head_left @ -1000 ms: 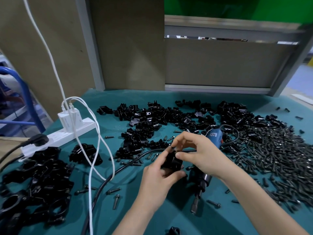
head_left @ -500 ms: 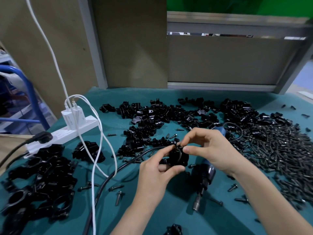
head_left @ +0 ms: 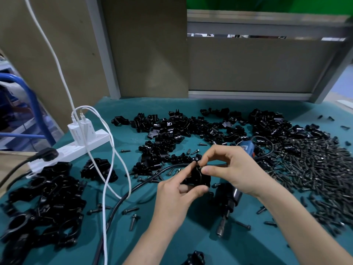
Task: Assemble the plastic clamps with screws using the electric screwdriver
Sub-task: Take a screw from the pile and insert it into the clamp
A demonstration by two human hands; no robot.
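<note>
- The left hand point(head_left: 177, 194) is still gripping the black plastic clamp point(head_left: 199, 179).
- The right hand point(head_left: 235, 169) is now pinching a small dark screw point(head_left: 196, 161) at its top; driving it likely comes next.

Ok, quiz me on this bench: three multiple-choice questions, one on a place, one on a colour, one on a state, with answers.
1. Where is the big screw pile? A) person's left B) person's right C) in a box
2. What colour is the power strip? A) white B) black C) blue
3. What is the right hand doing? A) resting flat B) pulling a cable C) pinching a screw at the clamp
Answers: B, it spreads beyond the right hand; A, its body is white; C, thumb and forefinger pinch the screw, the left hand grips the clamp.
</note>
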